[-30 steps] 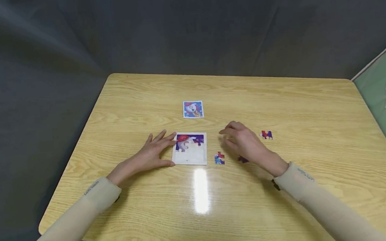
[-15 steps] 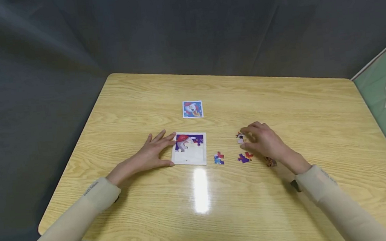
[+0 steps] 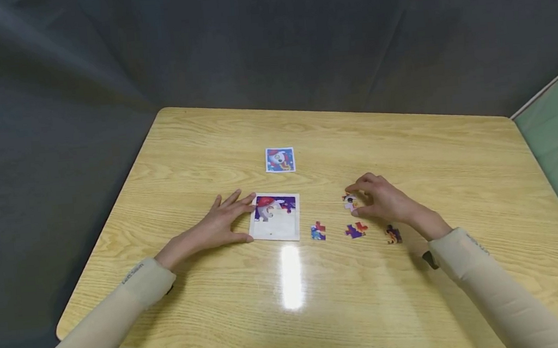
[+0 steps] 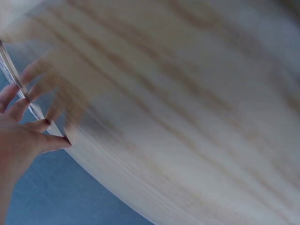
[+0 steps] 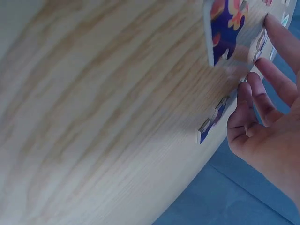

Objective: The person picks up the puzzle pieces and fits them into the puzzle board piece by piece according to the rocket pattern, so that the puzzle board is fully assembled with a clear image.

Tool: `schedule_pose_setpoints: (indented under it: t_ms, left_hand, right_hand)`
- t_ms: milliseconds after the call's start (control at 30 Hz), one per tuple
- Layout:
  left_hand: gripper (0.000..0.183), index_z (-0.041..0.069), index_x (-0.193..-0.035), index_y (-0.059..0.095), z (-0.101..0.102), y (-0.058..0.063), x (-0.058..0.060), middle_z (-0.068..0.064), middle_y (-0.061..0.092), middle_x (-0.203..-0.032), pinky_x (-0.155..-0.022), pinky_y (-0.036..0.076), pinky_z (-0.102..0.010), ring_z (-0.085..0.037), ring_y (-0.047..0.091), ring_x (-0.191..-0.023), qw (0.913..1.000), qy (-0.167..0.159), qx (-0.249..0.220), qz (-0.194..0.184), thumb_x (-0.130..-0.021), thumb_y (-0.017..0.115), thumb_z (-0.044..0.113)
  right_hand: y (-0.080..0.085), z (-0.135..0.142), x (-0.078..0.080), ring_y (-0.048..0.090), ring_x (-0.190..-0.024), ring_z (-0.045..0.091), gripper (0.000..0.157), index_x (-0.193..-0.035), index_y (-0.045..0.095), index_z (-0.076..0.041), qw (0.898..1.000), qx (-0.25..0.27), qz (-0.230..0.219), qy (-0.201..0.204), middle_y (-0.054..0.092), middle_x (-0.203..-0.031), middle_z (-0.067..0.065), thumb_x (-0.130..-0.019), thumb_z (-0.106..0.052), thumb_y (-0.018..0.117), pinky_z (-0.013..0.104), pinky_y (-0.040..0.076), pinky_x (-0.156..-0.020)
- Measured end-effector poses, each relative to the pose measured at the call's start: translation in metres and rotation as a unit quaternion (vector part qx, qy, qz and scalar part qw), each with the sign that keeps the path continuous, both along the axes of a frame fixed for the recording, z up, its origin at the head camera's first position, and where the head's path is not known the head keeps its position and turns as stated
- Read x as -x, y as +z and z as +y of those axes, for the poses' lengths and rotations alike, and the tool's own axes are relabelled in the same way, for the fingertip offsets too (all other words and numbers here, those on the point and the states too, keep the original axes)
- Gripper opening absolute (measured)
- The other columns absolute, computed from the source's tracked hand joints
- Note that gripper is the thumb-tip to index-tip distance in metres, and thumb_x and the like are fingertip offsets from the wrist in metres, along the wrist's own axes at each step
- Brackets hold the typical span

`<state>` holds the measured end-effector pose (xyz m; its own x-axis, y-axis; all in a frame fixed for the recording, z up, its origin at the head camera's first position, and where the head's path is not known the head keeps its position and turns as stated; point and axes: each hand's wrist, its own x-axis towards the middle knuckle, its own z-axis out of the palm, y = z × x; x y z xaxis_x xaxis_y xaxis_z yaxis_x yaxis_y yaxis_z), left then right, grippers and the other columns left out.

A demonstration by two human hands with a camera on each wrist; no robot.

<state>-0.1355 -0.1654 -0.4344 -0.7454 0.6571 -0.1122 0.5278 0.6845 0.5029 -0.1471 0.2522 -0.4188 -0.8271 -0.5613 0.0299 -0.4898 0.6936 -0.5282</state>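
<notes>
My left hand point(image 3: 221, 222) rests with spread fingers along the left edge of a white puzzle board point(image 3: 276, 231). Purple, red and white puzzle pieces fill the board's upper part; its lower part is bare. In the left wrist view the left hand point(image 4: 28, 129) touches the board's edge. My right hand point(image 3: 384, 201) pinches a white and purple puzzle piece point(image 3: 349, 202) low over or on the table; which, I cannot tell. Loose pieces lie nearby: a red and blue piece point(image 3: 318, 232), a purple and orange piece point(image 3: 355, 231) and a dark patterned piece point(image 3: 393, 234).
A small square picture card point(image 3: 280, 160) lies behind the board. In the right wrist view another purple piece point(image 5: 213, 119) lies beyond the fingers. The wooden table point(image 3: 221, 309) has rounded corners, with a dark curtain point(image 3: 269, 43) behind it.
My right hand has moved right, from beside the board to the white and purple piece, and its fingers have closed around that piece. My left hand has stayed on the board.
</notes>
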Motion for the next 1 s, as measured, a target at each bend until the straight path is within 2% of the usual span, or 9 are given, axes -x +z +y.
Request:
schedule_pose_setpoints:
  t_ms: [200,467,767,867,1000]
  left_hand:
    - [0.074,0.012,-0.142,0.046,0.0001,-0.0004,0.001,-0.001,0.019,-0.16,-0.112,-0.004,-0.063,-0.031,0.004,-0.147,1.0,0.002,0.004,0.002,-0.083,0.072,0.046]
    - [0.073,0.012,-0.142,0.047,-0.0001,-0.0018,0.0015,-0.001,0.019,-0.16,-0.112,-0.003,-0.064,-0.031,0.004,-0.147,1.0,0.001,0.002,0.003,-0.082,0.072,0.047]
    - [0.073,0.013,-0.142,0.047,0.0007,-0.0016,0.001,-0.001,0.019,-0.16,-0.112,-0.004,-0.063,-0.031,0.005,-0.147,1.0,0.002,-0.001,0.0,-0.082,0.073,0.046]
    - [0.073,0.013,-0.142,0.047,0.0008,-0.0016,0.0009,-0.001,0.019,-0.159,-0.112,-0.004,-0.063,-0.031,0.005,-0.147,1.0,0.003,-0.002,0.0,-0.082,0.073,0.046]
    - [0.073,0.012,-0.142,0.047,0.0003,-0.0012,0.0003,-0.001,0.02,-0.159,-0.112,-0.004,-0.063,-0.031,0.006,-0.147,1.0,0.004,-0.001,0.001,-0.082,0.073,0.045]
  right_hand:
    - [0.0003,-0.0019,-0.0002,0.047,-0.098,0.03,0.047,-0.123,0.061,0.0,1.0,0.012,-0.021,-0.01,0.053,-0.114,0.017,-0.081,-0.016,0.078,0.046,0.044,-0.08]
    - [-0.0001,-0.0035,0.0015,0.047,-0.104,0.031,0.046,-0.122,0.06,-0.001,0.998,0.005,-0.053,-0.03,0.053,-0.116,0.014,-0.083,-0.018,0.077,0.049,0.044,-0.087]
    - [0.0014,-0.0043,-0.0009,0.047,-0.097,0.028,0.047,-0.123,0.059,0.0,0.998,-0.006,-0.049,-0.031,0.056,-0.11,0.013,-0.083,-0.018,0.077,0.043,0.044,-0.081]
    - [0.0022,-0.0047,-0.0012,0.049,-0.097,0.029,0.046,-0.12,0.06,0.001,0.999,-0.02,-0.031,-0.035,0.057,-0.109,0.014,-0.083,-0.021,0.077,0.045,0.045,-0.082]
    - [0.0013,-0.0067,-0.0034,0.049,-0.082,0.026,0.041,-0.101,0.063,-0.001,0.995,-0.071,0.029,-0.065,0.057,-0.092,0.01,-0.079,-0.032,0.08,0.039,0.044,-0.07]
